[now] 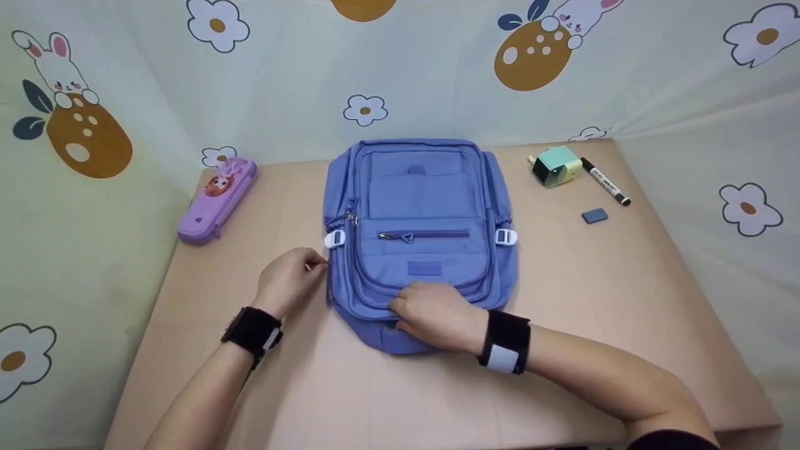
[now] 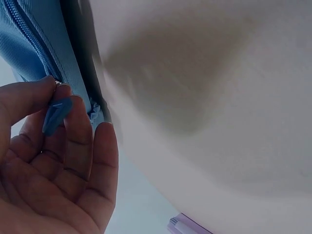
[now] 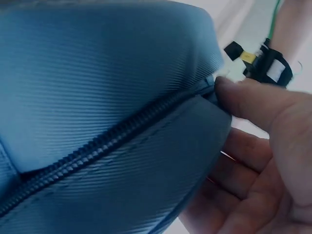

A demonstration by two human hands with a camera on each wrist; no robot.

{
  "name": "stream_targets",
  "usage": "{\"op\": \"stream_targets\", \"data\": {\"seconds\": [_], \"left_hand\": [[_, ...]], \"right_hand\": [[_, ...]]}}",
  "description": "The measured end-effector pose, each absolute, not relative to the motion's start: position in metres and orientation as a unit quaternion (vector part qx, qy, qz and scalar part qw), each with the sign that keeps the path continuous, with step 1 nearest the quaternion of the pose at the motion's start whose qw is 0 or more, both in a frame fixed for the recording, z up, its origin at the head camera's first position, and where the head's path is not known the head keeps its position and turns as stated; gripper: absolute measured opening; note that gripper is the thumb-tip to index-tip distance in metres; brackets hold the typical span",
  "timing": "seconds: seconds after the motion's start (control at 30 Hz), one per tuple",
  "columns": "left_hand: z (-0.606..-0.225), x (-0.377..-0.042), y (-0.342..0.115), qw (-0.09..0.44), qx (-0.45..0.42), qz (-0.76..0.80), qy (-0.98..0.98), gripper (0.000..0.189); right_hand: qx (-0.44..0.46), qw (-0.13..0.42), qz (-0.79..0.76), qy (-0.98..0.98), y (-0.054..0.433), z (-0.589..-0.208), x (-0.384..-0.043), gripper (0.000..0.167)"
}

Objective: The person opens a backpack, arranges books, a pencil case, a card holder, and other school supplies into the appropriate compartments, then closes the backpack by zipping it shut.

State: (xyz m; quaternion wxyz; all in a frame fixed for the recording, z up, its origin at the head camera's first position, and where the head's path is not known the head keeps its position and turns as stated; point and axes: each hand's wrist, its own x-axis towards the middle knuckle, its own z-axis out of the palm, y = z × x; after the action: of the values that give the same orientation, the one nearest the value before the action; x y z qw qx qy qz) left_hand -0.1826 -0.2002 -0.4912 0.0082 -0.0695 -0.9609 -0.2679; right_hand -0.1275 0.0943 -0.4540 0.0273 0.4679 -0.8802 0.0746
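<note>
Zipper slider [image 2: 58, 83] half-hidden in left hand [image 1: 289, 279]

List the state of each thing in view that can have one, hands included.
Backpack: lying front side up
Front zip: looks closed
Zip pull: pinched by the left hand
Right hand: pinching the backpack near its lower end
Pencil case: closed
Marker: capped
Sharpener: set down
Eraser: lying flat
</note>
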Motion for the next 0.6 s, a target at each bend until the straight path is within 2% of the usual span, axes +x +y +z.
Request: {"op": "stream_targets", "data": {"seconds": [0.1, 0.23, 0.6], "left_hand": [[-0.49, -0.182, -0.201, 0.008, -0.07, -0.264, -0.962, 0.009], [-0.488, -0.182, -0.201, 0.006, -0.069, -0.257, -0.964, 0.01], [-0.476, -0.161, -0.198, -0.021, -0.102, -0.227, -0.968, 0.005]], "right_hand": [[0.467, 0.066, 0.07, -0.879, 0.093, -0.46, -0.128, 0.006], [0.463, 0.1, 0.073, -0.878, 0.092, -0.464, -0.131, 0.014], [0.444, 0.097, 0.101, -0.885, 0.092, -0.464, -0.137, 0.016]]}}
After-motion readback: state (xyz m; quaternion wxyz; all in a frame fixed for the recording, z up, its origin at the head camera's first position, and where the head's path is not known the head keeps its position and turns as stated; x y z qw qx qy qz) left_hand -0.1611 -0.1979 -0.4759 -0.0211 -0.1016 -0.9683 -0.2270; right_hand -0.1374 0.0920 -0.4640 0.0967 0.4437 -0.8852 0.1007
